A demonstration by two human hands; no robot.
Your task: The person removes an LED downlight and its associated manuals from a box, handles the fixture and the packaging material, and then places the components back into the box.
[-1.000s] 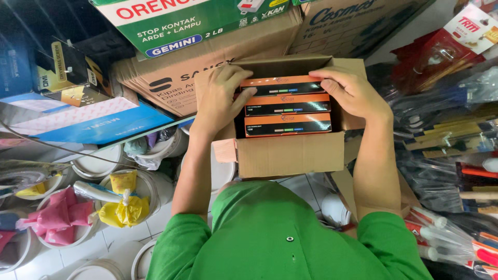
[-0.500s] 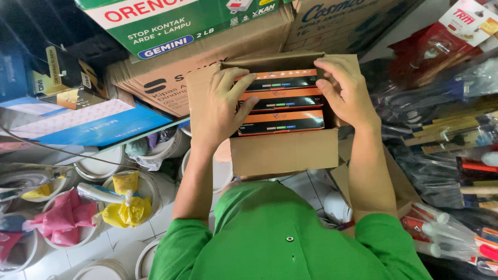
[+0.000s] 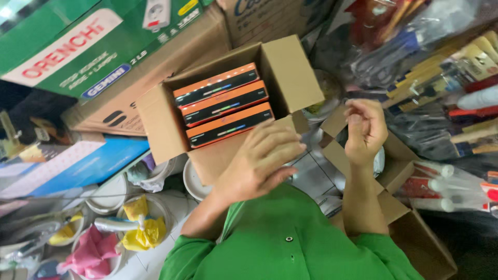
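An open brown cardboard box (image 3: 293,70) is tilted in front of me, and three flat orange-and-black packs (image 3: 225,106) lie side by side in it. My left hand (image 3: 259,163) lies spread over the box's near wall and holds it up. My right hand (image 3: 365,129) is off the box, just right of its near corner, with its fingers curled and nothing in them. My green shirt (image 3: 285,243) fills the bottom of the view.
A green carton (image 3: 78,46) and brown cartons (image 3: 176,49) are stacked behind the box, with a blue-and-white box (image 3: 67,166) at left. Bowls with yellow (image 3: 137,231) and pink bags (image 3: 91,254) sit below. Bagged brushes (image 3: 456,67) hang at right, above another open carton (image 3: 420,238).
My right hand has let go of the box's right side and pulled back. My left hand slid from the top edge down to the near wall, and the box tilted and swung left.
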